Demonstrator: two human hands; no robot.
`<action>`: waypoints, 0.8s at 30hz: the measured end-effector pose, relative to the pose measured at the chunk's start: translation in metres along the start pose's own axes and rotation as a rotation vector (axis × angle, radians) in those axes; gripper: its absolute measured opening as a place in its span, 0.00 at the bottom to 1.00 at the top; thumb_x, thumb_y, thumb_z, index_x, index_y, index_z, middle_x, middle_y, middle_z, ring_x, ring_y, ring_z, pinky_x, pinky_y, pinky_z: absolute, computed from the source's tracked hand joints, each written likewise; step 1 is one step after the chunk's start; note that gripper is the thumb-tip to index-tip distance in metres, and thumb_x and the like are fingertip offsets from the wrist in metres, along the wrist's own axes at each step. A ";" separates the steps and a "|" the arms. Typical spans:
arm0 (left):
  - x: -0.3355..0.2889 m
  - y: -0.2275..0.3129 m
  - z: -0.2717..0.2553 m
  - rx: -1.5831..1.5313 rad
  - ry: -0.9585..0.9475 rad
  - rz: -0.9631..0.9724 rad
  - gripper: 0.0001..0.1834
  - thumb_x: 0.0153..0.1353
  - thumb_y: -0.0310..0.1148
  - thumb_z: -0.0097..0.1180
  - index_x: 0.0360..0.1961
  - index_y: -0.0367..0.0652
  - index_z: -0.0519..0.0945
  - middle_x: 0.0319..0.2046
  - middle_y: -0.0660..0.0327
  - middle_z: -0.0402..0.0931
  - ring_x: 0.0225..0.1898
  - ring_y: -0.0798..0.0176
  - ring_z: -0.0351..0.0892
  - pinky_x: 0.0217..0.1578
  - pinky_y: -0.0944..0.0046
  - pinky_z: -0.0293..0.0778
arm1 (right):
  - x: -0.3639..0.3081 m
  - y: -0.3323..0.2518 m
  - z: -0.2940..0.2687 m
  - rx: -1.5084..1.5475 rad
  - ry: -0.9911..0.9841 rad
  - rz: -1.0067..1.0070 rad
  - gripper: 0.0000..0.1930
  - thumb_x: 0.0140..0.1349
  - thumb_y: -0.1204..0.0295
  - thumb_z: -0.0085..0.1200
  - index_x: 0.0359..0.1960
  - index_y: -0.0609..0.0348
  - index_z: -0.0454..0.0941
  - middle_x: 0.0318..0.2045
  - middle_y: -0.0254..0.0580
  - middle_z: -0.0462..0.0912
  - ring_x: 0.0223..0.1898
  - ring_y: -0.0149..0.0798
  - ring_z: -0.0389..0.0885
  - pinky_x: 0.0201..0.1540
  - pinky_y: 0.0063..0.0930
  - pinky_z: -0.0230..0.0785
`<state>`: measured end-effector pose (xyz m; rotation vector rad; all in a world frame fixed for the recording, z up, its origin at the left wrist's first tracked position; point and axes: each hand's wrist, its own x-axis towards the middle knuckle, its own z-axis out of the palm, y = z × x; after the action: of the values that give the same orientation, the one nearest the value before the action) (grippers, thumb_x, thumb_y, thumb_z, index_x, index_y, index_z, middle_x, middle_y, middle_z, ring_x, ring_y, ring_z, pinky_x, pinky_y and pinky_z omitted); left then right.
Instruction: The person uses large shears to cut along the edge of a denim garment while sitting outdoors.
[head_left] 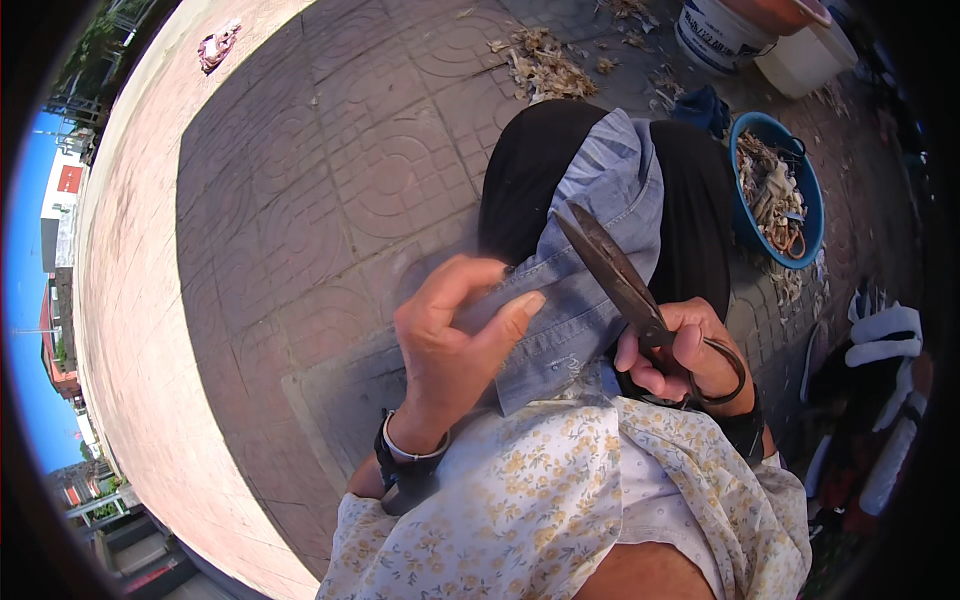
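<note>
A pair of dark, worn scissors (612, 262) sits in my right hand (700, 350), fingers through and around the handle loops. Its blades lie nearly together and point up and to the left. Over my lap, between dark trouser legs, spreads a faded blue denim cloth (600, 240). My left hand (455, 335) hovers above the cloth's left edge, thumb and forefinger apart with a gap between them. I see nothing held there, though the other fingers are partly hidden behind the hand.
Right of my knees stands a blue basin (740, 195) holding dry, pale plant scraps (775, 190) and an orange-brown handle loop (797, 244). Beyond my knees lie a heap of dry husks (545, 65) and a white bucket (705, 40). Patterned paving (370, 150) extends leftward into sunlight.
</note>
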<state>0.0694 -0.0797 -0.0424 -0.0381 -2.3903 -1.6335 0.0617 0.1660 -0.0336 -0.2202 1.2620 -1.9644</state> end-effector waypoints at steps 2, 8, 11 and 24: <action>0.001 0.005 -0.004 -0.003 -0.024 -0.093 0.14 0.46 0.26 0.70 0.35 0.36 0.79 0.25 0.64 0.75 0.26 0.72 0.71 0.28 0.72 0.68 | -0.002 0.007 0.000 -0.028 -0.008 0.008 0.29 0.64 0.46 0.48 0.38 0.68 0.77 0.18 0.33 0.74 0.14 0.17 0.62 0.17 0.13 0.51; 0.009 0.008 -0.004 0.068 -0.078 0.090 0.15 0.47 0.24 0.68 0.38 0.33 0.81 0.25 0.66 0.75 0.25 0.75 0.69 0.25 0.76 0.64 | -0.009 0.009 0.000 0.028 -0.068 0.059 0.25 0.67 0.52 0.46 0.40 0.68 0.77 0.20 0.32 0.74 0.15 0.17 0.60 0.18 0.13 0.51; 0.008 0.007 -0.004 0.089 -0.080 0.122 0.13 0.47 0.24 0.68 0.36 0.33 0.82 0.25 0.64 0.75 0.25 0.75 0.70 0.25 0.75 0.64 | -0.010 0.007 0.000 0.036 -0.069 0.063 0.24 0.68 0.53 0.46 0.41 0.68 0.76 0.20 0.32 0.74 0.15 0.17 0.60 0.19 0.13 0.52; 0.009 0.008 -0.002 0.109 -0.022 0.169 0.11 0.47 0.21 0.66 0.34 0.33 0.82 0.24 0.64 0.75 0.24 0.74 0.69 0.24 0.74 0.64 | -0.011 0.007 -0.001 0.030 -0.127 0.102 0.23 0.68 0.53 0.47 0.40 0.68 0.76 0.20 0.32 0.73 0.15 0.17 0.60 0.18 0.14 0.51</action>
<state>0.0624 -0.0793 -0.0331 -0.2338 -2.4151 -1.4333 0.0727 0.1728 -0.0369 -0.2556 1.1391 -1.8515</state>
